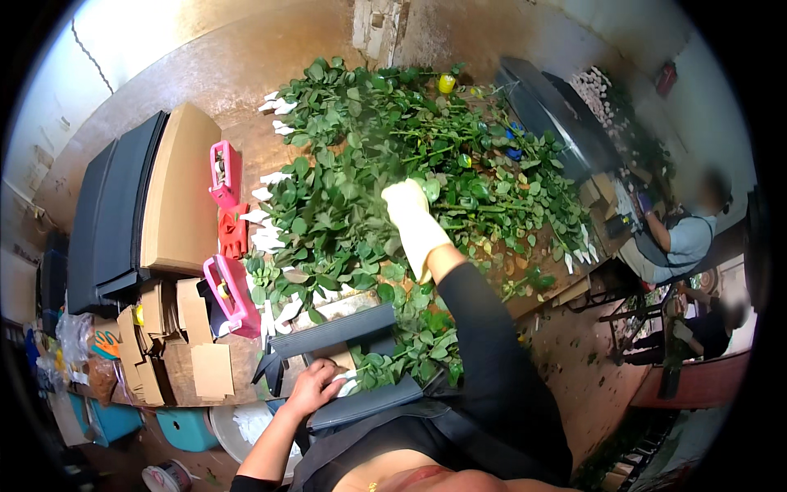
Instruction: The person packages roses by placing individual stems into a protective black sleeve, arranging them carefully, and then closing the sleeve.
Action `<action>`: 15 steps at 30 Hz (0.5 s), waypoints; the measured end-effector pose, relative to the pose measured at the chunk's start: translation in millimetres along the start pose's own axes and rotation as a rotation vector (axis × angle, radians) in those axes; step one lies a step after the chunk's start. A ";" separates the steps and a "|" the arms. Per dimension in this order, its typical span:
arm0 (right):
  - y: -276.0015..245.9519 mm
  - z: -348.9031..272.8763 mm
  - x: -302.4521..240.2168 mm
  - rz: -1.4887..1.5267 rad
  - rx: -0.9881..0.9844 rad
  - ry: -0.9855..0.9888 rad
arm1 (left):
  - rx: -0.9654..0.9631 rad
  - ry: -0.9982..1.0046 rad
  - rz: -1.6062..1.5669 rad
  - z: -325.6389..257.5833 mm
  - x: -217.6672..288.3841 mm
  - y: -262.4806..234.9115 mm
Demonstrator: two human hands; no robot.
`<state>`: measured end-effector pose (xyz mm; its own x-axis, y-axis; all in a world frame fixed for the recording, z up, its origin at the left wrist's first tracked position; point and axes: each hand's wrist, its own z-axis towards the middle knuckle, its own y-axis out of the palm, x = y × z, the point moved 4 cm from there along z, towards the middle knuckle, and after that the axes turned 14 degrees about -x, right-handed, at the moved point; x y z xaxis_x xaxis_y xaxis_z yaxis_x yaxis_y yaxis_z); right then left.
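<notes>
My right hand point(406, 205), in a pale yellow glove, is closed over the pile of leafy rose stems point(328, 189). It grips a leafy rose stem point(375, 148) whose foliage is smeared by motion; its fingertips are hidden. Low in front of me, my bare left hand point(316, 387) curls its fingers at a white-sleeved rose head point(348, 382). That rose lies in a dark corrugated wrapper point(365, 403) with leafy stems to its right. The wrapper's far wall point(332, 331) stands raised beyond the hand.
Pink tape dispensers point(232, 297) and red gloves point(233, 231) line the pile's left. Farther left stand black and brown cardboard sheets point(176, 193) and small cardboard pieces point(212, 370). Teal bins point(187, 429) sit below the table edge. Co-workers point(684, 242) are at the right.
</notes>
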<state>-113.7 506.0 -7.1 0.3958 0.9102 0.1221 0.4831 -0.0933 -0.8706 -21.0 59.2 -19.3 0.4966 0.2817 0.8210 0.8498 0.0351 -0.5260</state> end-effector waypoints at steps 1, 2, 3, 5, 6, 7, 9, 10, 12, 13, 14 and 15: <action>13.0 -4.1 -2.2 -0.018 0.100 -0.051 | 0.009 -0.006 -0.003 -1.6 -1.5 1.6; 26.1 -12.4 -2.1 -0.047 0.197 -0.116 | 0.018 -0.006 -0.007 -2.5 -2.2 2.9; 43.0 -23.4 1.7 -0.063 0.255 -0.178 | 0.025 -0.004 -0.011 -2.3 -4.0 4.2; 74.5 -51.1 13.1 -0.079 0.205 -0.255 | 0.037 0.004 -0.029 -1.1 -9.8 7.5; 54.2 -77.3 9.7 0.043 0.124 -0.222 | 0.054 -0.006 -0.042 -5.4 -11.8 8.4; 9.4 -118.7 0.6 0.162 0.043 -0.185 | 0.070 -0.015 -0.054 -9.4 -11.9 9.3; -52.9 -146.9 7.8 -0.211 -0.025 0.093 | 0.065 -0.034 -0.044 -9.1 -9.8 7.3; -72.7 -165.4 11.6 -0.233 0.331 0.052 | 0.053 -0.044 -0.043 -9.0 -8.7 7.0; -84.6 -173.2 15.2 -0.245 0.552 -0.043 | 0.030 -0.060 -0.065 -6.6 -8.9 7.3; -87.3 -158.8 17.2 -0.238 0.421 -0.104 | 0.022 -0.077 -0.078 -6.1 -7.8 7.3; -58.5 -134.7 44.7 0.005 0.521 -0.243 | 0.005 -0.078 -0.089 -2.8 -4.7 6.1; -82.7 -126.7 44.2 0.218 0.339 -0.234 | 0.008 -0.102 -0.102 -3.5 -5.5 3.8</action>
<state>-37.2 502.8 130.6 0.2539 0.9543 -0.1576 0.1106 -0.1905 -0.9754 -19.8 54.4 -25.1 0.3868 0.3721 0.8438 0.8932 0.0763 -0.4431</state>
